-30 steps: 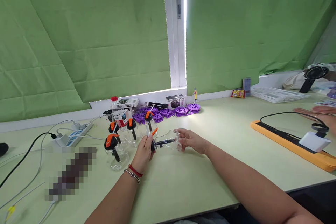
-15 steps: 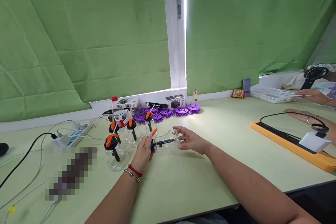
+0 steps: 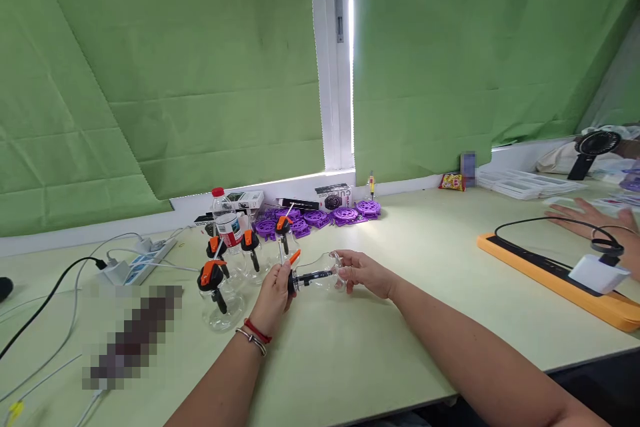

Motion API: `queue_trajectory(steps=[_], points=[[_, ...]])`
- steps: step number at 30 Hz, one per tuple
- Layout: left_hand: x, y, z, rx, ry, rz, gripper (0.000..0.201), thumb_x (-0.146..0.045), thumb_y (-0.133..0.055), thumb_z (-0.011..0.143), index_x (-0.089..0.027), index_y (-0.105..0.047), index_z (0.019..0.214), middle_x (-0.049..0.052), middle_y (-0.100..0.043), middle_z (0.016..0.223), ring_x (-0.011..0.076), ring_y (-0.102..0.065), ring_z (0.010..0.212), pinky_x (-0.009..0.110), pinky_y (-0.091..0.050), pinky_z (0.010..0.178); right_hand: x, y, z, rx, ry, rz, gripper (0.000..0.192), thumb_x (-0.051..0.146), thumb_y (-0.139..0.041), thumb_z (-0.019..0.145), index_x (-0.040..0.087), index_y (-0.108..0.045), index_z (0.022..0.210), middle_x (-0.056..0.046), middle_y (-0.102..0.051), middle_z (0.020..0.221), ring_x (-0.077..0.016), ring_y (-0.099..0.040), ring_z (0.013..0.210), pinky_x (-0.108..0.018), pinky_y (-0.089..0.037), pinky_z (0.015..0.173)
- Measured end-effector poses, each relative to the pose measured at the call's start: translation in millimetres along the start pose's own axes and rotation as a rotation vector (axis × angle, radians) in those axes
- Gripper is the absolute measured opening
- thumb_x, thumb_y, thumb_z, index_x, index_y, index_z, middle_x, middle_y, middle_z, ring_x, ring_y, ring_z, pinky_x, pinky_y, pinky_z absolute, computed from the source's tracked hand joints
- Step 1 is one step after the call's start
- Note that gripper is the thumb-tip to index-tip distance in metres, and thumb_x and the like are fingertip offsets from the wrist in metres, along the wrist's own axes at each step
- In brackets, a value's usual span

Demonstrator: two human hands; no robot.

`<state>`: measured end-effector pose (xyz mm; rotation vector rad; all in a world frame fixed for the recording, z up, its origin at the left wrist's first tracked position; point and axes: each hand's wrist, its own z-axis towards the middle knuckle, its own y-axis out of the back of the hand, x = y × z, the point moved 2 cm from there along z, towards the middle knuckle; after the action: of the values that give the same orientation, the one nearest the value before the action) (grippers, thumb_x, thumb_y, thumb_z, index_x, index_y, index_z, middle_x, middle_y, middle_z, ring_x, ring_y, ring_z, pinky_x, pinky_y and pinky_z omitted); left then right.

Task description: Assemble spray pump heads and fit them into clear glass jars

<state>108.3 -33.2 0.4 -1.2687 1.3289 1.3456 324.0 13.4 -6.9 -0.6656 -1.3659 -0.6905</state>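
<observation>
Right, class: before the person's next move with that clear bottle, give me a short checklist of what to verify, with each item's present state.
1. Left hand grips the cap end of the clear bottle: ok.
2. Right hand supports the bottle's base: ok.
3. Bottle is lifted off the table: cannot tell.
4. Finished bottles stand apart from both hands: ok.
5. Co-worker's hand is far from the work: ok.
</observation>
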Motion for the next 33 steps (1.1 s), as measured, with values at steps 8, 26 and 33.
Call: queue_trajectory(steps=[8,26,33], points=[[1.1,-0.2,1.8,0.003,-0.038,-0.013,0.039,-0.060,-0.039,0.080,-0.021,-0.042,0.077,-0.007,-0.047,0.050,0.0064,-0.031,0.033,0.020,-0.016,0.036,-5.9,-0.3,3.5,-0.040,-0.067,0.026,0.044,0.042,-0.063,0.076,0.019,-0.052,0.111,-0.003,-0.058,0.085,-0.0127,-0.062,0.057,-0.021,-0.041,0.043],[4.6,-1.5,3.2,-0.023,-0.020,0.014,0.037,-0.058,-0.040,0.080,-0.021,-0.040,0.074,-0.007,-0.041,0.055,0.0079,-0.040,0.044,0.017,-0.022,0.038,-8.9,-2.6,6.0,-0.062,-0.108,0.027,0.031,0.047,-0.052,0.080,0.021,-0.045,0.094,0.003,-0.059,0.076,-0.0021,-0.042,0.035,-0.016,-0.018,0.034],[5.0,-1.2,3.6,-0.030,-0.063,0.038,0.036,-0.056,-0.039,0.082,-0.022,-0.039,0.075,-0.006,-0.041,0.058,0.0093,-0.044,0.047,0.018,-0.026,0.040,-8.7,-2.4,5.3,-0.054,-0.132,0.047,0.032,0.048,-0.050,0.080,0.022,-0.045,0.097,0.003,-0.059,0.075,-0.0016,-0.038,0.033,-0.016,-0.015,0.033]])
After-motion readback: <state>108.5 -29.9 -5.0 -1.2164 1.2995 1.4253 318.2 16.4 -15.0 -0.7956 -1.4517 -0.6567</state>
